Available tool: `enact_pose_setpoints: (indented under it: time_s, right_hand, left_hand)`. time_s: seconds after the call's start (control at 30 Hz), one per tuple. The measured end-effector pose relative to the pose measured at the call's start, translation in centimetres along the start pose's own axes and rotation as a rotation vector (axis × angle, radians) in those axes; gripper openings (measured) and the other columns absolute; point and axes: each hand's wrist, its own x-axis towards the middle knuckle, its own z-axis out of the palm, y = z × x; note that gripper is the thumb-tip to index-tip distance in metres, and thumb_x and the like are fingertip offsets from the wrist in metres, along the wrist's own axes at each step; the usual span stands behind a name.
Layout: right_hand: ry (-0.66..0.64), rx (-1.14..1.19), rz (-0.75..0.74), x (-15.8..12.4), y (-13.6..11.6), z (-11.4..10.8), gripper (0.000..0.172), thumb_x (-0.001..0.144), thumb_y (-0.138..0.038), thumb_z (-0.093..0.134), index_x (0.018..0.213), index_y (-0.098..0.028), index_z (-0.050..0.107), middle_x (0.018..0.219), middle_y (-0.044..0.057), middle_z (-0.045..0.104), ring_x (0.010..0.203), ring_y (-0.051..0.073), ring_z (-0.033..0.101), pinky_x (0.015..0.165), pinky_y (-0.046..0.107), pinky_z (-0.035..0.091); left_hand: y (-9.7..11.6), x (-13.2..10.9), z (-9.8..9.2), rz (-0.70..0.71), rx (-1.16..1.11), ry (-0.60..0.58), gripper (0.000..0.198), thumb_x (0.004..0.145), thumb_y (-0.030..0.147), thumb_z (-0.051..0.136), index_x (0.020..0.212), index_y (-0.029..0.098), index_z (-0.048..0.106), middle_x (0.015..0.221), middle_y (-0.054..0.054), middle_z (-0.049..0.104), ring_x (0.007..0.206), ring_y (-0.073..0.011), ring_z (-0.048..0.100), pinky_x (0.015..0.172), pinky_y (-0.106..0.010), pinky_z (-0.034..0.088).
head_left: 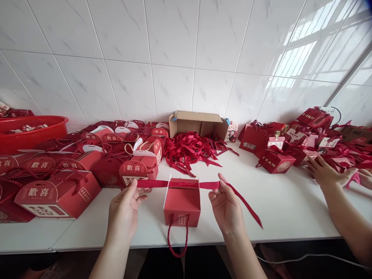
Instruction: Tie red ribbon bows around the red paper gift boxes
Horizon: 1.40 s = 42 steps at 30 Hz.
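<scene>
A small red gift box (182,205) stands before me near the table's front edge, its twisted red cord handle (186,248) hanging over the edge. A red satin ribbon (154,183) runs across the top of the box and out past both sides. My left hand (126,207) pinches the ribbon to the left of the box. To the right, my right hand (228,205) grips the ribbon between thumb and fingers, and a loose tail trails down beyond it. Neither hand touches the box itself.
Rows of red boxes with cord handles (58,190) fill the left, before a red plastic basket (52,124). A ribbon pile (192,151) spills from a cardboard box (200,118). Ribboned boxes (277,161) stand at right, where another person's hands (328,174) work.
</scene>
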Motion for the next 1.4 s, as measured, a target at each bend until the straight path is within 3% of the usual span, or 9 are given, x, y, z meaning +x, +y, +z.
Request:
enact_pose_setpoints:
  time_s: [0.13, 0.3, 0.4, 0.53, 0.73, 0.87, 1.03, 1.23, 1.4]
  right_hand:
    - [-0.004, 0.014, -0.032, 0.4, -0.5, -0.1, 0.016, 0.076, -0.033, 0.075, 0.087, -0.022, 0.072, 0.079, -0.002, 0.063, 0.058, 0.006, 0.052, 0.053, 0.02, 0.047]
    - [0.021, -0.127, -0.174, 1.0, -1.7, -0.2, 0.03, 0.076, -0.046, 0.073, 0.085, -0.018, 0.074, 0.074, 0.0, 0.063, 0.053, 0.006, 0.047, 0.052, 0.021, 0.046]
    - [0.022, -0.184, -0.222, 1.1, -2.2, -0.2, 0.031, 0.075, -0.048, 0.073, 0.08, -0.017, 0.074, 0.081, 0.003, 0.067, 0.052, 0.005, 0.046, 0.051, 0.022, 0.045]
    - [0.025, -0.201, -0.243, 1.2, -2.7, 0.2, 0.027, 0.071, -0.043, 0.077, 0.081, -0.018, 0.074, 0.09, 0.003, 0.067, 0.054, 0.004, 0.047, 0.053, 0.021, 0.045]
    - [-0.069, -0.264, -0.398, 1.5, -4.3, 1.9, 0.035, 0.067, -0.03, 0.082, 0.098, -0.023, 0.068, 0.07, -0.005, 0.06, 0.055, 0.005, 0.052, 0.058, 0.021, 0.046]
    - [-0.12, -0.295, -0.478, 1.7, -5.3, 3.3, 0.028, 0.064, -0.029, 0.083, 0.083, -0.021, 0.064, 0.066, -0.004, 0.063, 0.055, 0.008, 0.056, 0.057, 0.023, 0.046]
    - [-0.218, -0.329, -0.501, 1.9, -5.8, 4.5, 0.017, 0.068, -0.028, 0.081, 0.074, -0.02, 0.066, 0.063, -0.003, 0.064, 0.054, 0.008, 0.056, 0.055, 0.023, 0.045]
    - [-0.302, -0.385, -0.508, 1.7, -6.6, 5.3, 0.013, 0.074, -0.031, 0.076, 0.073, -0.021, 0.068, 0.062, -0.003, 0.062, 0.054, 0.009, 0.055, 0.056, 0.024, 0.046]
    - [-0.325, -0.476, -0.545, 1.8, -7.8, 5.8, 0.009, 0.075, -0.029, 0.075, 0.077, -0.022, 0.07, 0.069, -0.001, 0.065, 0.052, 0.007, 0.049, 0.051, 0.023, 0.04]
  left_hand:
    - [0.9, -0.2, -0.3, 0.056, 0.04, -0.024, 0.025, 0.074, 0.035, 0.072, 0.06, 0.017, 0.063, 0.058, 0.0, 0.066, 0.066, -0.0181, 0.065, 0.058, -0.027, 0.046]
    - [1.6, 0.2, -0.7, 0.2, 0.131, 0.006, 0.028, 0.069, 0.04, 0.075, 0.059, 0.016, 0.065, 0.057, -0.001, 0.065, 0.065, -0.0174, 0.062, 0.057, -0.027, 0.046]
    - [1.9, 0.3, -0.8, 0.271, 0.15, 0.022, 0.026, 0.068, 0.04, 0.076, 0.062, 0.016, 0.067, 0.059, -0.001, 0.065, 0.064, -0.0161, 0.06, 0.057, -0.026, 0.047]
    - [2.6, 0.1, -0.3, 0.35, 0.134, 0.016, 0.022, 0.067, 0.035, 0.077, 0.064, 0.016, 0.067, 0.064, 0.0, 0.065, 0.065, -0.0145, 0.057, 0.057, -0.025, 0.047]
    - [4.5, 0.1, 1.2, 0.492, 0.148, -0.054, 0.023, 0.073, 0.031, 0.074, 0.061, 0.015, 0.064, 0.054, 0.003, 0.057, 0.056, -0.0108, 0.05, 0.054, -0.024, 0.041]
    - [5.8, -0.2, 2.9, 0.596, 0.209, -0.105, 0.016, 0.074, 0.031, 0.073, 0.074, 0.015, 0.072, 0.066, 0.0, 0.067, 0.061, -0.0123, 0.054, 0.057, -0.025, 0.043]
    - [6.8, -1.2, 4.4, 0.609, 0.292, -0.205, 0.013, 0.073, 0.03, 0.075, 0.079, 0.018, 0.075, 0.066, 0.002, 0.067, 0.065, -0.0115, 0.056, 0.062, -0.022, 0.044]
    - [6.7, -1.5, 4.9, 0.602, 0.401, -0.283, 0.013, 0.074, 0.033, 0.074, 0.078, 0.02, 0.074, 0.063, 0.004, 0.064, 0.061, -0.0107, 0.055, 0.058, -0.022, 0.043]
    - [6.9, -1.5, 5.9, 0.621, 0.363, -0.364, 0.016, 0.077, 0.032, 0.072, 0.09, 0.023, 0.076, 0.082, 0.001, 0.074, 0.082, -0.0164, 0.067, 0.077, -0.027, 0.051]
